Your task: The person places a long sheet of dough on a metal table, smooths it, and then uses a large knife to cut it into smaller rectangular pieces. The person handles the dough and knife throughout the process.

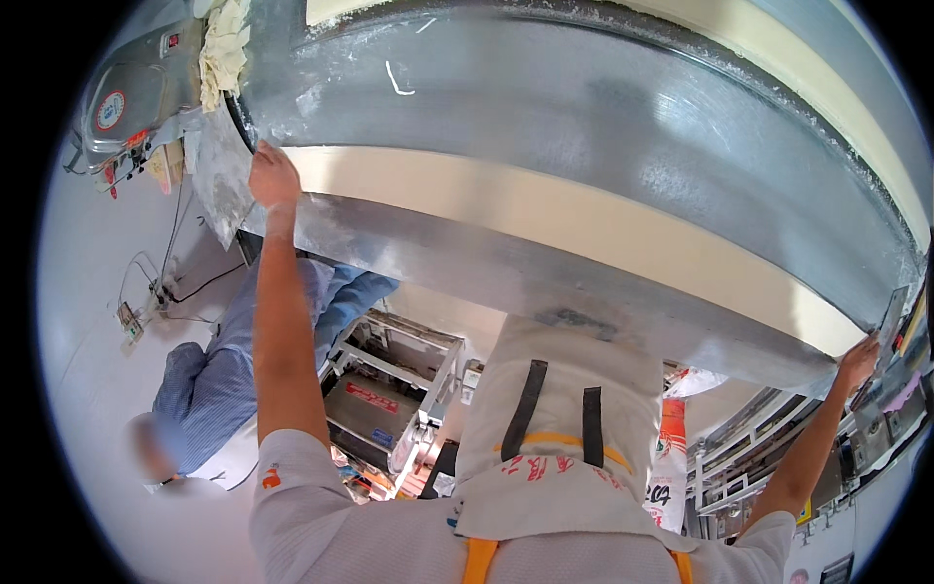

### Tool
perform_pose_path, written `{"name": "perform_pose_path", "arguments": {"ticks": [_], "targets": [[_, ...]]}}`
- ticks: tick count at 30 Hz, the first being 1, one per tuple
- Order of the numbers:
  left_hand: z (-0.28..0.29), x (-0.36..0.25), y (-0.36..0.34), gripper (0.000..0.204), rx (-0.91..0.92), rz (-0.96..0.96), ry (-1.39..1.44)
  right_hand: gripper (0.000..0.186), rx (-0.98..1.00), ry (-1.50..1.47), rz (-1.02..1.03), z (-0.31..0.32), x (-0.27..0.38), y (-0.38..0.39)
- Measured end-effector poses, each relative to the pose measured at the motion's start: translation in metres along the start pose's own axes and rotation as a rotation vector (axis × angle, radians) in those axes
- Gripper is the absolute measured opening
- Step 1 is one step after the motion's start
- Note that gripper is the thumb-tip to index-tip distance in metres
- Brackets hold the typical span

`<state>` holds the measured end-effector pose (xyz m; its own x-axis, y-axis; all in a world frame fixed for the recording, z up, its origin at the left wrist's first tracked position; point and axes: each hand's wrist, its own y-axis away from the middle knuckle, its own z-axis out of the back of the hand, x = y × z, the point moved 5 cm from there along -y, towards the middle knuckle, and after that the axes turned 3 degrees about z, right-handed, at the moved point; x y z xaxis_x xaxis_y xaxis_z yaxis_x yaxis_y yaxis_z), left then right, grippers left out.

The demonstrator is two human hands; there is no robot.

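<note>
A long, flat strip of pale dough (545,207) lies along the near edge of a grey metal worktable (486,102). My left hand (275,177) is closed on its left end, at the table's left corner. Far to the right, my right hand (857,365) holds the other end, with its fingers partly hidden. Both arms are stretched wide apart. Along the far side runs another pale dough band (798,83), with flour scattered beside it. A thin white scrap (397,80) sits on the metal near the left.
A crumpled cream cloth (224,49) and a metal machine (146,92) are at the far left. Another person (219,399) in blue stands left of me. Below the table are a metal-framed unit (379,409), a red-and-white sack (669,453) and a white rack (749,453).
</note>
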<state>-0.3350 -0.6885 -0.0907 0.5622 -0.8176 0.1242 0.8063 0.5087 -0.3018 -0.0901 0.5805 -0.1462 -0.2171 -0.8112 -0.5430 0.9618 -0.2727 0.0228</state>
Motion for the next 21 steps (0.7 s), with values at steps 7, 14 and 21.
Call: {"name": "perform_pose_path", "arguments": {"ticks": [7, 14, 21], "targets": [[0.005, 0.022, -0.022, 0.059, 0.078, -0.02, -0.087, 0.05, 0.141, -0.098, -0.229, -0.012, -0.013, 0.013], [-0.012, 0.026, -0.041, 0.061, 0.101, -0.059, -0.046, 0.052, 0.034, -0.017, -0.091, -0.001, -0.031, 0.011], [0.003, 0.025, -0.046, 0.06, 0.085, -0.072, 0.008, 0.046, 0.057, 0.026, -0.08, -0.001, -0.02, 0.014]]}}
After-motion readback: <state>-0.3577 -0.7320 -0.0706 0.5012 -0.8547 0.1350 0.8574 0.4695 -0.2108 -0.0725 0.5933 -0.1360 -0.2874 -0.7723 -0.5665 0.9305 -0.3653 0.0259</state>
